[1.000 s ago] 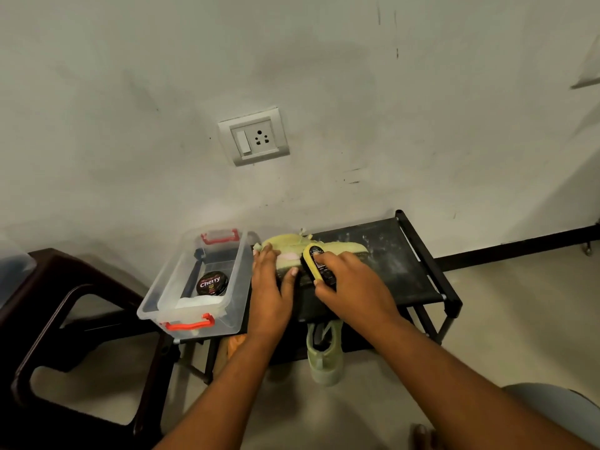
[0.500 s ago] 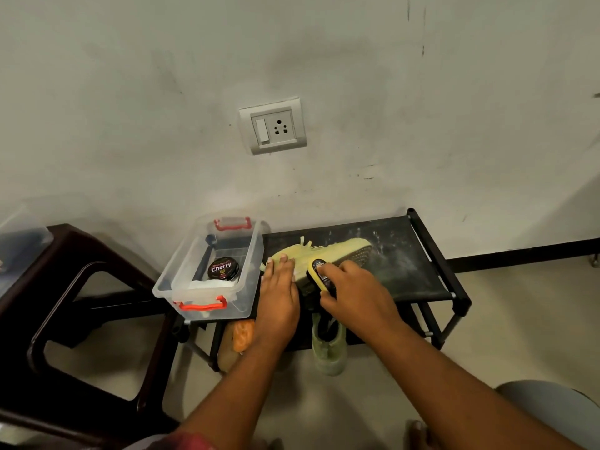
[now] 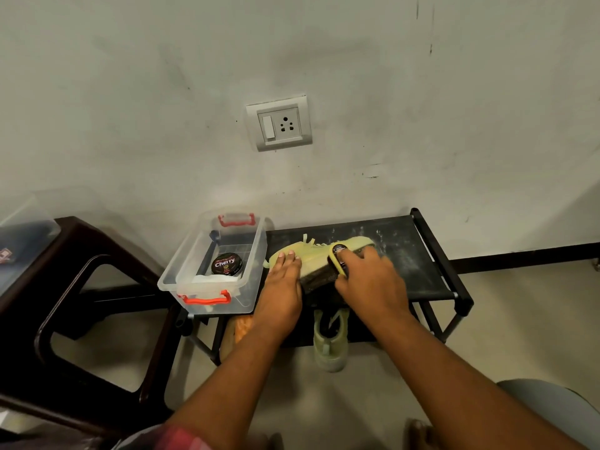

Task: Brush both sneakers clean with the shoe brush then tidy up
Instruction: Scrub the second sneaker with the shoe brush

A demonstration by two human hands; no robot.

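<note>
L hand, fingers flat, steadies soft-looking, prob. light sneaker at heel end; R hand grips stiff shoe brush.

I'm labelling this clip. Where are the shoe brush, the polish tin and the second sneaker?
shoe brush [image 3: 337,251], head view, black label on its back.
polish tin [image 3: 226,264], head view, lid's middle.
second sneaker [image 3: 329,355], head view, its pale lower end.

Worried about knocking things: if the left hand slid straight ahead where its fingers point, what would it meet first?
The left hand rests on the pale yellow knit sneaker, so more of its upper comes first; beyond it, probably the black fabric rack top, then the white wall.
</note>
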